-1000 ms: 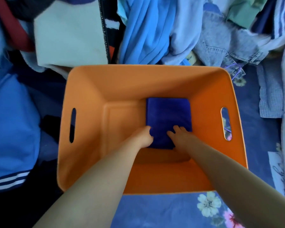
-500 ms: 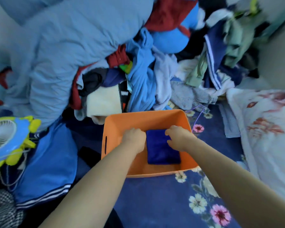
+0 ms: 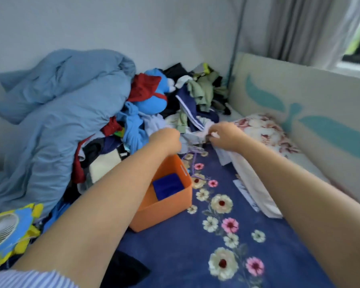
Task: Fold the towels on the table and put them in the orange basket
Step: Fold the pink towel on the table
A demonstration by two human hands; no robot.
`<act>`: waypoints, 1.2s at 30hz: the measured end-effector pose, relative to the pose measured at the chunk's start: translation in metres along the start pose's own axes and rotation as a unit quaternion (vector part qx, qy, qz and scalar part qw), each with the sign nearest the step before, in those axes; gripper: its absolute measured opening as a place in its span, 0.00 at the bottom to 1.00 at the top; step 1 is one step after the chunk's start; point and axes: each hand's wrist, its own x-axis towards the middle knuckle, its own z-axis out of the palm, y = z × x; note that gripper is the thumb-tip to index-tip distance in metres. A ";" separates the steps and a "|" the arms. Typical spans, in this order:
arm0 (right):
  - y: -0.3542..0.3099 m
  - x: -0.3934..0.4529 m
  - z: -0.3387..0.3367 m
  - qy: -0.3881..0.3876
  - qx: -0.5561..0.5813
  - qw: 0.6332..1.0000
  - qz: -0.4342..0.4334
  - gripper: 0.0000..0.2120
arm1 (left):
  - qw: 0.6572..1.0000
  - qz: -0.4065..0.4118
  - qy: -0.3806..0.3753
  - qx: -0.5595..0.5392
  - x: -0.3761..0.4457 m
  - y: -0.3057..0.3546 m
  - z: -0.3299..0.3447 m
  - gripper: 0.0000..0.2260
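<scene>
No readable labels; folded blue towel point(image 3: 168, 186) sits in orange basket point(image 3: 164, 210) below left hand point(image 3: 166, 139), fingers curled and empty, while right hand point(image 3: 227, 135) pinches pale cloth point(image 3: 197, 135) at clothes pile point(image 3: 175, 113) edge.

Deep blue folded towel point(image 3: 168, 186) in the plastic orange basket point(image 3: 168, 206), navy bedsheet point(image 3: 175, 256) scattered with white and pink flowers.
</scene>
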 end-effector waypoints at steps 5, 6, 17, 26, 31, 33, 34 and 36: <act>0.034 -0.125 -0.060 0.101 -0.025 0.991 0.079 0.17 | 0.987 0.141 0.069 0.015 -0.060 0.098 -0.027 0.13; 0.037 -0.142 -0.067 0.113 -0.025 0.989 0.093 0.17 | 0.985 0.156 0.075 0.018 -0.068 0.111 -0.028 0.13; 0.086 -0.524 -0.108 0.173 -0.045 0.894 0.411 0.17 | 0.882 0.463 0.086 -0.006 -0.277 0.374 -0.005 0.13; 0.099 -0.795 -0.181 0.228 -0.090 0.794 0.557 0.16 | 0.756 0.642 0.129 0.015 -0.497 0.567 -0.028 0.11; 0.126 -0.927 -0.210 0.217 -0.133 0.752 0.608 0.16 | 0.733 0.669 0.125 0.001 -0.597 0.657 -0.035 0.13; 0.138 -0.973 -0.219 0.192 -0.152 0.739 0.627 0.17 | 0.718 0.684 0.125 0.001 -0.627 0.690 -0.034 0.13; 0.144 -0.997 -0.224 0.184 -0.157 0.732 0.637 0.18 | 0.711 0.692 0.128 0.008 -0.643 0.708 -0.034 0.13; 0.156 -1.037 -0.235 0.171 -0.160 0.721 0.653 0.18 | 0.701 0.699 0.139 0.019 -0.664 0.742 -0.034 0.14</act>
